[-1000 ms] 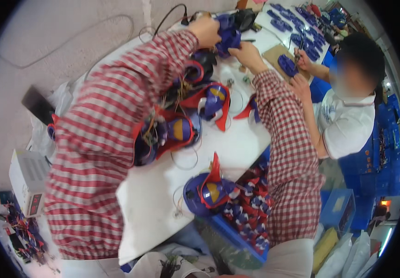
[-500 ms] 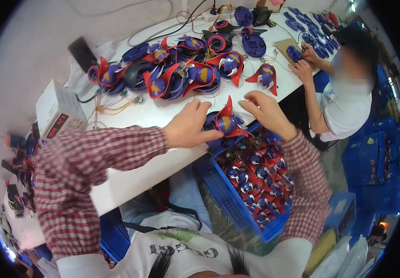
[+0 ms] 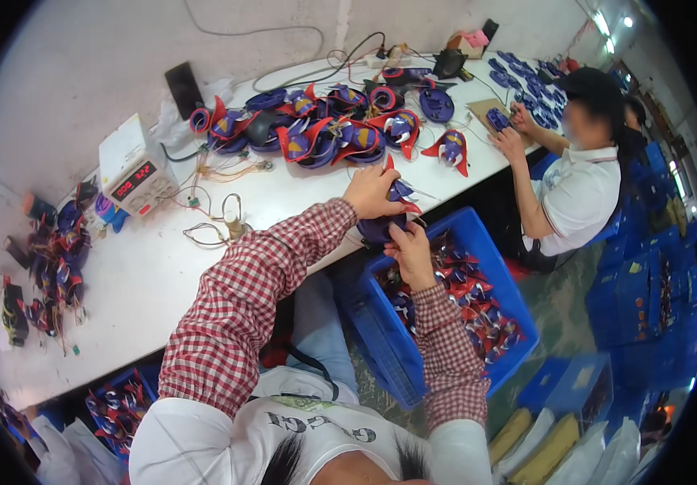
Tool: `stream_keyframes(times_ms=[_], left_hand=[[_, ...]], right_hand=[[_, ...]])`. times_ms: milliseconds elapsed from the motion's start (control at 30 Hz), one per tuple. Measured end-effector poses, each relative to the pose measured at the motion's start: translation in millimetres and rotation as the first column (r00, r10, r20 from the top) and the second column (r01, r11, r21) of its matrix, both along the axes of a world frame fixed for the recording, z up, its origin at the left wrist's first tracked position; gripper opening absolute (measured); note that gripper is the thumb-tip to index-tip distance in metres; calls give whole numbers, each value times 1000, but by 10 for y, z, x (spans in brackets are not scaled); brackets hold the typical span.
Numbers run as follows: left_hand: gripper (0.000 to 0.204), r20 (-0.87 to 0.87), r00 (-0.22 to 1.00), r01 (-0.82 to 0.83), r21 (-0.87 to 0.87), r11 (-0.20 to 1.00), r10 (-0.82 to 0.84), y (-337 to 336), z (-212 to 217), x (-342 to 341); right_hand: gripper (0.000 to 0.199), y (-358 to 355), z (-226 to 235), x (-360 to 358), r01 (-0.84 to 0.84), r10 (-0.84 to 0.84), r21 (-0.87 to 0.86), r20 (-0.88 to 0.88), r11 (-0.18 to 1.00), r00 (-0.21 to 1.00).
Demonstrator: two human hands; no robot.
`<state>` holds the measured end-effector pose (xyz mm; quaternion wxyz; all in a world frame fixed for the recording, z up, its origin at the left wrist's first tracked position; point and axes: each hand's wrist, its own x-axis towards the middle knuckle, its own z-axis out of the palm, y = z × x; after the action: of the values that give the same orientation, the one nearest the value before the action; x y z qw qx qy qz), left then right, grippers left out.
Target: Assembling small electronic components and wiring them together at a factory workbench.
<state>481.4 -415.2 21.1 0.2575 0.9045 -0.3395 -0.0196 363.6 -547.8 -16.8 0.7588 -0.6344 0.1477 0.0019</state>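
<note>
At the table's front edge, my left hand (image 3: 372,194) is closed over a purple-and-red plastic toy shell (image 3: 376,229) with pointed red horns. My right hand (image 3: 413,252) pinches the same shell's lower right side, above the blue crate. Fingers cover much of the shell. Behind my hands lies a heap of similar shells (image 3: 356,137) with thin wires, and one single shell (image 3: 451,147) sits apart to the right.
A blue crate (image 3: 503,279) full of red-and-purple parts stands by the table. On the white table (image 3: 146,279) are a power supply box (image 3: 132,179), a black phone-like slab (image 3: 183,87) and loose wires. At right a co-worker (image 3: 570,170) handles a purple part (image 3: 496,120).
My hands were loosely around the shell on the table; now both have closed on it. My right hand has come down and inward. The whole view has shifted, showing more table at left.
</note>
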Motion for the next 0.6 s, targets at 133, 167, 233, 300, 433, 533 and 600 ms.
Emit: stream_keyframes(times_ms=[133,167,233,300,433,533,600], left_hand=[[66,-113,993,-78,-479,874,26,281,36,-248],[62,-231,973,-161,-650,743,9,336,123,-383],[56,-423,902,-363,-854,371,-91,472,319,-660],[51,-491,834,-488,-869,77,-251,714,588,-1022],[51,-492,830,-531,-842,-100,-262,1354,823,-1753],[53,-433,878,-464,-873,-147,-202,1932,1023,-2288],[57,-344,930,-362,-915,-178,-125,2407,1090,-2678]], right_hand=[[29,-167,164,-121,-133,135,179,1,975,991],[29,-205,257,-185,-140,143,175,-1,975,990],[24,-235,475,-283,-237,252,213,-49,948,966],[24,-181,809,-494,-321,324,142,2,936,946],[21,9,1314,-935,-400,398,59,44,915,916],[17,60,1471,-1075,-485,485,-7,48,875,873],[14,149,1518,-1093,-567,574,-150,9,810,819]])
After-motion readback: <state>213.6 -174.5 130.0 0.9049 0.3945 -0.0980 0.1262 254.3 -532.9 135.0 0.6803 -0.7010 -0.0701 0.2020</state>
